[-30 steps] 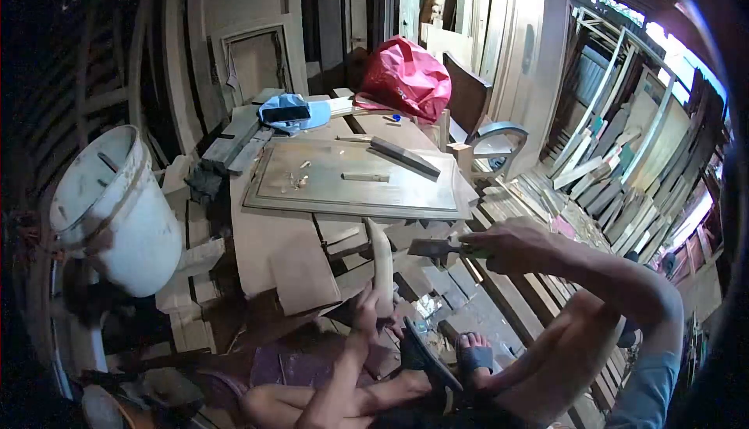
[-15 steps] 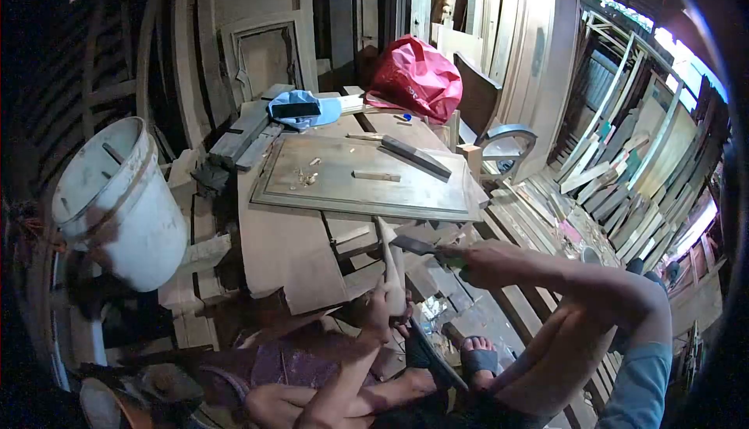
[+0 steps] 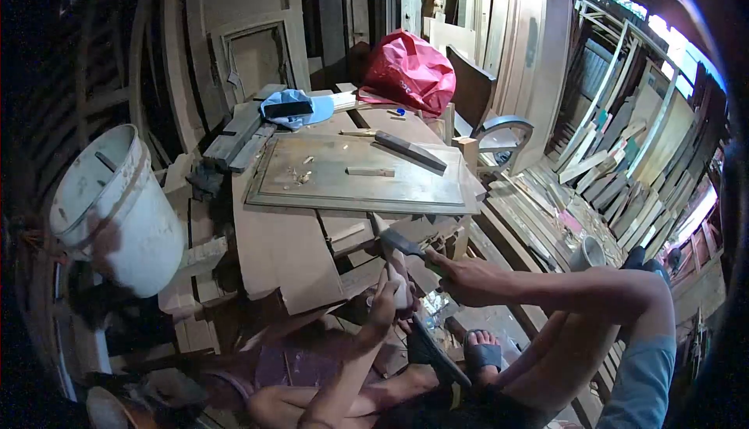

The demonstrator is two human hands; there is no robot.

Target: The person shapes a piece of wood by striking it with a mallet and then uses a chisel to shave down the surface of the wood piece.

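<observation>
My left hand [image 3: 384, 304] is closed round the lower part of a pale, tapered piece of wood [image 3: 381, 226], whose narrow tip points up toward the panel. My right hand [image 3: 468, 279] grips the handle of a chisel-like tool with a flat grey blade [image 3: 402, 242]. The blade lies against the wood just below its tip. Beyond them a framed wooden panel [image 3: 312, 175] rests on the bench. On it are a small wooden stick [image 3: 370, 171], curled shavings [image 3: 299, 176] and a long dark bar [image 3: 410, 153].
A white bucket [image 3: 129, 218] stands at left. Behind the panel are a blue cap [image 3: 295, 121] with a dark phone-like object [image 3: 287, 109] and a red bag [image 3: 409, 74]. Cardboard [image 3: 277, 257] covers the near bench. Stacked boards [image 3: 624, 171] lean at right; my sandalled foot [image 3: 482, 351] is below.
The blade has moved up and left along the wood toward its tip, and my right hand has shifted slightly left. My left hand keeps its hold. The view has tilted slightly.
</observation>
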